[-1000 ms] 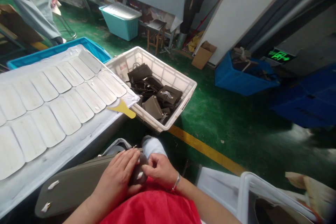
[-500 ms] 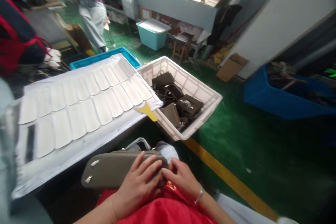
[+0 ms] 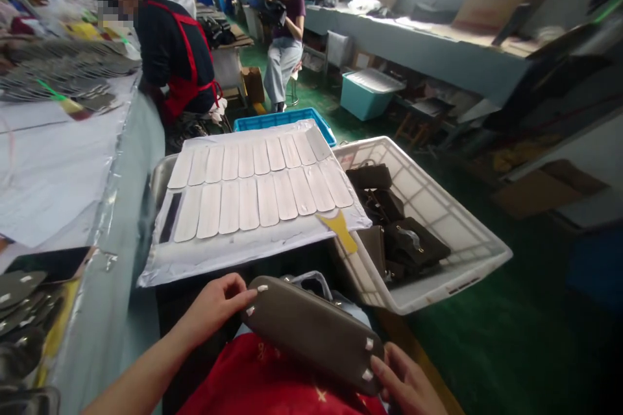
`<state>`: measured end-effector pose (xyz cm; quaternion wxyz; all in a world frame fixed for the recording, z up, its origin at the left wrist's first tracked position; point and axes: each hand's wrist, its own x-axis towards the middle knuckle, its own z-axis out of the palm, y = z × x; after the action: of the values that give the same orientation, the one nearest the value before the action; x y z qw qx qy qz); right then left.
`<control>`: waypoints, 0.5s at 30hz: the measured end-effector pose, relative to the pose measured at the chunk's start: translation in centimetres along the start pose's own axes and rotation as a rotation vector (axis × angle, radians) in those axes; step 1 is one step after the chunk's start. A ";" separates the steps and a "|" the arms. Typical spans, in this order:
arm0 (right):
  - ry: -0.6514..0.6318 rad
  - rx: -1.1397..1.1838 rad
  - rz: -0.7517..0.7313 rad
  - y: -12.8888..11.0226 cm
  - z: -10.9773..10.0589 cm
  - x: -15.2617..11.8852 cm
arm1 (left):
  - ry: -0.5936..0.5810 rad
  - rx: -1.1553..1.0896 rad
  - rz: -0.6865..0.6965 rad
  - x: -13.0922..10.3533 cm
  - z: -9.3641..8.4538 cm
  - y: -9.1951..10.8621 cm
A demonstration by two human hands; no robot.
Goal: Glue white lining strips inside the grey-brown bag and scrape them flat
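A dark olive-brown handbag (image 3: 311, 331) lies across my lap with its flat base turned toward me. Small white-covered feet show at both ends of that base. Behind it a plastic-wrapped handle (image 3: 314, 280) sticks out. My left hand (image 3: 221, 305) pinches the bag's left end, thumb beside the feet there. At the lower right end my right hand (image 3: 406, 379) grips the bag, its thumb on the base by the other feet; its remaining fingers are partly hidden behind. A red apron (image 3: 272, 379) covers my lap beneath the bag.
Ahead is a white-wrapped board (image 3: 228, 249) with rows of pale strips (image 3: 257, 204) and a yellow piece (image 3: 341, 230) at its edge. To its right, a white crate (image 3: 467, 259) holds several dark bags. A worktable (image 3: 121, 188) runs along the left. Two co-workers sit beyond.
My hands have moved apart, from together at the bag's right end to one at each end. The bag has tilted, its right end now lower. My view has swung left.
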<state>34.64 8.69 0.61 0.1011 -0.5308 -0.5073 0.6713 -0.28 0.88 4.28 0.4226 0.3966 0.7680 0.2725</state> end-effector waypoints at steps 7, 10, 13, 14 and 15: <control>0.027 -0.038 0.042 -0.6 0.4 -0.4 | -0.123 -0.148 -0.002 0.8 -0.2 -0.3; 0.024 -0.064 0.046 -0.3 0.3 -0.3 | -0.129 -0.107 0.008 0.9 -0.7 -0.5; 0.025 -0.090 0.034 0.2 0.2 -0.1 | -0.108 -0.025 0.012 1.2 -1.1 -0.5; 0.030 -0.100 0.031 0.3 0.2 0.0 | -0.103 -0.010 0.018 1.3 -1.2 -0.5; 0.034 -0.106 0.029 0.4 0.2 0.0 | -0.099 -0.006 0.026 1.3 -1.2 -0.5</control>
<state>34.65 8.43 0.25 0.0716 -0.5539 -0.5328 0.6358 -1.94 1.62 3.92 0.4578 0.4185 0.7400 0.2601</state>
